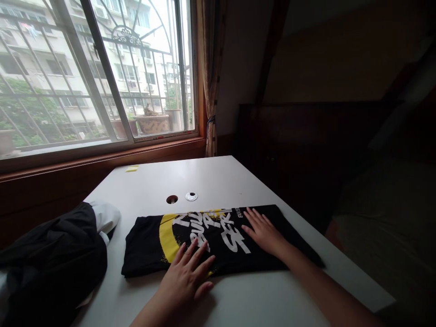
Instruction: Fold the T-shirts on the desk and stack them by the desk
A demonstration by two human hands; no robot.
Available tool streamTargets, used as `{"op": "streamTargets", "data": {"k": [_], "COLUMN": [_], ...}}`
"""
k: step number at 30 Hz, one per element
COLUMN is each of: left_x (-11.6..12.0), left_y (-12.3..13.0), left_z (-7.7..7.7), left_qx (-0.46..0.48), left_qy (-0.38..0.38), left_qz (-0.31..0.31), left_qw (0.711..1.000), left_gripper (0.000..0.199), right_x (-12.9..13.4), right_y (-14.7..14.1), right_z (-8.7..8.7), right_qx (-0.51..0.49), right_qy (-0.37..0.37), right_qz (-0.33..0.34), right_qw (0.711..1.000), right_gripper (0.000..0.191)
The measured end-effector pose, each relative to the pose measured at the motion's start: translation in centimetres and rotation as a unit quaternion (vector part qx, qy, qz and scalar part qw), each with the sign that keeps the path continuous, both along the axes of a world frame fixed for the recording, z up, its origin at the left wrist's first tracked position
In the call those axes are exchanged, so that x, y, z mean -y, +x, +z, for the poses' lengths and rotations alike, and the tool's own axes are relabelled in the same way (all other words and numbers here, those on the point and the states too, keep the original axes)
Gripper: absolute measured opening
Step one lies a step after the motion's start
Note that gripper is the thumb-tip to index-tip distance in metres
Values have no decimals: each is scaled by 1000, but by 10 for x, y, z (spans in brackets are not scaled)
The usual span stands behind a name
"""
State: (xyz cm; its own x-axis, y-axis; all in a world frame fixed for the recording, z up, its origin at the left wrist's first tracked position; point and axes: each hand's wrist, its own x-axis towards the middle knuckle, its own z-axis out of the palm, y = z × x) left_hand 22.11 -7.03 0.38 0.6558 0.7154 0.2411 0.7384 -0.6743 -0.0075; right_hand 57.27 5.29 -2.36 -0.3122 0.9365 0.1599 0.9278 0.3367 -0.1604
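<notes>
A black T-shirt (145, 247) with a yellow shape and white lettering lies folded into a long flat strip across the white table (252, 295). My left hand (189, 268) rests at its near edge, over the yellow print, with the fingers spread. Farther right, my right hand (262, 229) lies flat on the cloth beside the white letters, its fingers stretched out. Neither hand grips the fabric. Part of the print is hidden under my fingers.
At the left edge lies a heap of black and white clothes (57, 259). Beyond the shirt are a round cable hole (172, 199), a silvery round cap (191, 196) and a yellow paper slip (132, 168). A barred window (136, 68) and a tied curtain (211, 81) stand behind.
</notes>
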Motion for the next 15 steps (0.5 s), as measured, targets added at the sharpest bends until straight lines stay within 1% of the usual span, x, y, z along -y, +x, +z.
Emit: {"op": "streamTargets", "data": {"k": [4,7,9,11,13,15], "left_x": [1,2,1,-2,-9,-18], "left_y": [-1,-1,-1,-4,-12,-28], "left_z": [1,2,3,5,7,9], "left_qx": [10,19,20,15,8,4], "left_qy": [1,4,-2,-24,-57,-89], "left_qz": [-1,-3,-1,10,49,118], "left_qw": [1000,1000,1000,1000,997,989], "left_gripper": [63,63,62,61,59,56], "right_x": [-27,-38,-41,-41,-41,-42], "right_y": [51,73,78,79,79,80], "right_z": [-7,-9,-10,-13,-15,-18], "right_qx": [13,23,25,23,20,18], "right_qy": [-10,-27,-28,-22,-15,-6], "right_qz": [-73,-119,-132,-131,-130,-128], "right_qw": [997,992,991,991,991,992], "right_gripper": [74,78,79,80,79,77]}}
